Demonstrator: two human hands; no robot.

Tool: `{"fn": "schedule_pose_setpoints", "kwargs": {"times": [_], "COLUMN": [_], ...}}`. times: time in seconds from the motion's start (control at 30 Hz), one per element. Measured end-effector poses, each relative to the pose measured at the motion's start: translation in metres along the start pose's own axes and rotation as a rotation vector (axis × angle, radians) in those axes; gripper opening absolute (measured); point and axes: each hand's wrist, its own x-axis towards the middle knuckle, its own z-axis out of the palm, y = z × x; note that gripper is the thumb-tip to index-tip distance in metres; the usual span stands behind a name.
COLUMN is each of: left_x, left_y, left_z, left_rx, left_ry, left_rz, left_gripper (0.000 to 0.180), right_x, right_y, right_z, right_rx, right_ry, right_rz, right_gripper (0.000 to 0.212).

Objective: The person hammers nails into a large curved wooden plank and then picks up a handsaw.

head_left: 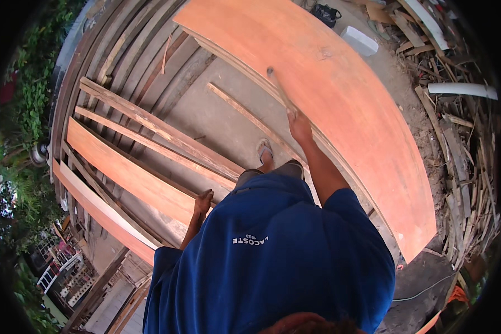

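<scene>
My right hand (300,126) is wrapped round the wooden handle of a hammer (282,94), whose small dark head points away from me. The hammer lies over the near edge of a wide orange-brown sheet of plywood (339,94), which rests on timber and curves along my right side. My left hand (204,201) is curled at the upper edge of a broad orange plank (131,167) on my left. Whether its fingers grip that edge or something smaller is hidden.
Long timber beams (150,122) run across the left over the concrete floor. A loose narrow strip (250,117) lies ahead of my sandalled foot (265,149). Scrap wood (465,183) is heaped at the right, near a white block (359,40) and a black bag (325,15).
</scene>
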Motion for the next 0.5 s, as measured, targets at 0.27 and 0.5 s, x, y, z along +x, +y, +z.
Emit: {"fn": "schedule_pose_setpoints", "kwargs": {"times": [0.27,0.5], "left_x": [-0.045,-0.035], "left_y": [-0.008,0.0], "left_z": [0.018,0.012], "left_rx": [0.296,0.559], "left_ry": [0.026,-0.248], "left_rz": [0.177,0.167], "left_gripper": [0.046,0.04], "right_x": [-0.001,-0.037], "right_y": [-0.006,0.012], "right_z": [-0.02,-0.066], "right_rx": [0.132,0.219], "right_ry": [-0.125,-0.351], "right_rz": [0.085,0.165], "right_gripper": [0.062,0.069]}}
